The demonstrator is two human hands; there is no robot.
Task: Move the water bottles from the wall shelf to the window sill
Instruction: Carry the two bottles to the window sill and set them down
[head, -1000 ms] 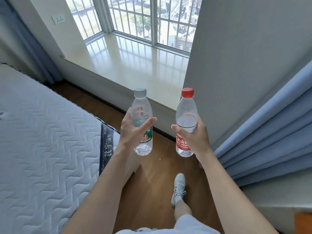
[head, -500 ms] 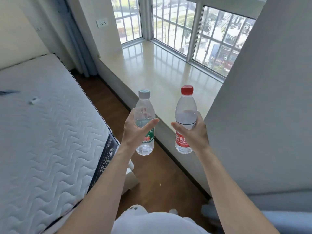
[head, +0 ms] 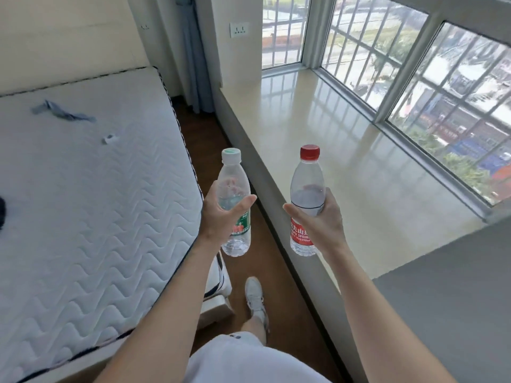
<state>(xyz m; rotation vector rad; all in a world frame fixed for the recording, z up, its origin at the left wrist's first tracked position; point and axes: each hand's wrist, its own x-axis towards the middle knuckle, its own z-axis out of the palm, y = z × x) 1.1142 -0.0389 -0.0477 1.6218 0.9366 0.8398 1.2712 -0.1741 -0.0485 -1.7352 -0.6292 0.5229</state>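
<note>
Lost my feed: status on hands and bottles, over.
Left hand grips clear green-label plastic bottle; right hand grips clear red-cap plastic bottle. Both upright, by glossy beige window sill, not yet set down. Nothing seen in the way.

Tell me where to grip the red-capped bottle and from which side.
Probably round the straight middle of the red-capped bottle, at the label's top edge, from its right, as the right hand does. It stands upright, and its shoulder tapers toward the cap.

A: Left hand (head: pixel 221 217) grips green-label bottle (head: pixel 234 205), centre frame, upright.
B: Right hand (head: pixel 320 222) grips red-cap bottle (head: pixel 307 200), over window sill (head: pixel 345 161) edge. Mattress (head: pixel 83 203) left.
</note>
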